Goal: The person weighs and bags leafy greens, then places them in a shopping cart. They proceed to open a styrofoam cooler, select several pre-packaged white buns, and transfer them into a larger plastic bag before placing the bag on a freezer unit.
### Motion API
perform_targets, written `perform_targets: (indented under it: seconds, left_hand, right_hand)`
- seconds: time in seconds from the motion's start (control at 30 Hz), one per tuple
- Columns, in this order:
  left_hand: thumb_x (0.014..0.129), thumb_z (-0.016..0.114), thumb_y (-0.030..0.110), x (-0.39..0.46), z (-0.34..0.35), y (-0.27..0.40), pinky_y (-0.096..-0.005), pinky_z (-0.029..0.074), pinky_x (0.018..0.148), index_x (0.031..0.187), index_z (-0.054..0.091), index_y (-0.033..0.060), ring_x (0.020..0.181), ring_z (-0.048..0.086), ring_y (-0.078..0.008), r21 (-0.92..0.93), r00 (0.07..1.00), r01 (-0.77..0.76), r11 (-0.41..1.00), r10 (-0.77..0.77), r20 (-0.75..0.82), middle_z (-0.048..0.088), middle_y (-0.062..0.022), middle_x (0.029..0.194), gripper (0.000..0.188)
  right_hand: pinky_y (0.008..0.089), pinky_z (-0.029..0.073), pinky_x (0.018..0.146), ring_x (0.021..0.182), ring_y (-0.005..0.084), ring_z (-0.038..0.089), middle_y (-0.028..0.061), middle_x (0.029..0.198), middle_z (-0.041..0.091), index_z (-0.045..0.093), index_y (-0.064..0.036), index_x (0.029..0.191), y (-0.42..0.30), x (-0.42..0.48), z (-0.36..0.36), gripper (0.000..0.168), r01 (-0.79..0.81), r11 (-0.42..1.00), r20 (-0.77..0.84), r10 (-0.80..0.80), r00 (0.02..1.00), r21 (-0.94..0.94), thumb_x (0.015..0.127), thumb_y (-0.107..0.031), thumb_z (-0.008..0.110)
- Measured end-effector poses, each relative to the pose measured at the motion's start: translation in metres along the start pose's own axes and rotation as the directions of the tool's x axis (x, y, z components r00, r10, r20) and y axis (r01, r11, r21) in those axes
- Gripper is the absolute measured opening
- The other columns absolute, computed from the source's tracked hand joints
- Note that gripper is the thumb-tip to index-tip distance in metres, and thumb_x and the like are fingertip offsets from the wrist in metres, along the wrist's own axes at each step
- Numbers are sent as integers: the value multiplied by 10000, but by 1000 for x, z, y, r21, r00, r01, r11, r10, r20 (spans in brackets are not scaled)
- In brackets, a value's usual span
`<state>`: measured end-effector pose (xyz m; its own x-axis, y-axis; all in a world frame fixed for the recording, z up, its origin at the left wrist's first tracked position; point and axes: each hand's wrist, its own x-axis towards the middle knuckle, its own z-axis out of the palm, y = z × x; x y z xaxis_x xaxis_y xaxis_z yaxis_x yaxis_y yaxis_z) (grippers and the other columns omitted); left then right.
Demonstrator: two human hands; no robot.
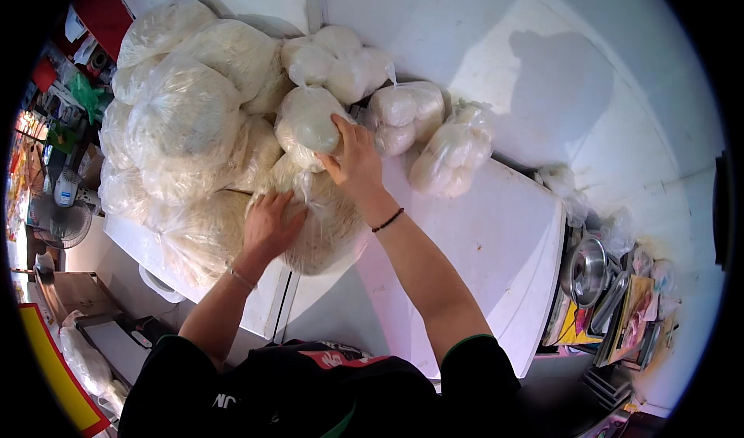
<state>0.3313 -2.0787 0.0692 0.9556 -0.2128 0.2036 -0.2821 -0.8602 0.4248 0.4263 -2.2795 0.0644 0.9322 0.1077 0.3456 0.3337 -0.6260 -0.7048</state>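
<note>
My right hand (353, 159) rests with spread thumb and fingers on the right side of a clear plastic bag of round white pieces (311, 121); whether it grips the bag I cannot tell. Below and to its left, my left hand (273, 220) lies with fingers apart on a large clear bag of pale, strand-like food (325, 229). A big heap of similar bags (183, 112) rises at the left. Near the wall sit more bags of round white lumps: one behind (340, 63), one to the right (407, 112) and another farther right (452, 153).
The bags stand on a white chest-like surface (465, 252) against a white wall (558, 101). Beyond its right end are a steel bowl (584, 272), trays and plastic bags. A fan (61, 220) and a wooden box (87, 293) stand at the left.
</note>
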Motion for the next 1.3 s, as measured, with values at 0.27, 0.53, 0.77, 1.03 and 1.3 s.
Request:
perform_targets:
  seconds: [0.27,0.53,0.77,1.03,1.3]
  left_hand:
    - [797,693,209,-91,-10,1,-425,432,933,1236,558,-13,1081,536,-371,-282,992,130,951,-123,40,549,-208,1172,510]
    - [870,625,225,-124,43,-6,-470,198,1130,1447,288,-1,1386,201,-445,-407,946,206,890,-288,-151,170,-314,1484,706]
    - [841,688,298,-111,30,-12,-426,299,1102,1419,345,-9,1334,314,-469,-392,946,236,889,-303,-118,238,-343,1456,739]
    - [879,638,292,-291,-37,-15,-430,462,951,1242,552,48,1116,548,-413,-438,889,458,773,-399,225,412,-240,1375,446]
    - [885,613,261,-444,-56,-109,-363,525,826,1099,648,25,926,653,-295,-320,713,701,638,-613,339,599,-185,1122,321]
  right_hand:
    - [404,407,1010,1267,373,434,242,1361,455,356,37,1400,91,-32,20,693,-234,960,-127,255,959,154,871,-298,653]
    - [565,218,1098,1321,502,278,343,1430,283,368,27,1392,-35,-192,22,735,-119,991,-137,109,984,-66,846,-365,666]
    - [604,207,1086,1330,503,271,351,1440,266,428,-5,1350,-28,-161,37,706,-94,961,-109,68,992,-261,819,-400,675]
    - [640,210,1060,1379,409,249,117,1460,399,550,-137,1293,-137,-150,82,649,217,814,264,-82,961,-538,765,-490,686]
    - [567,263,1062,1353,385,303,70,1366,492,600,-140,1196,-110,-163,94,495,227,847,211,-140,967,-481,782,-406,658]
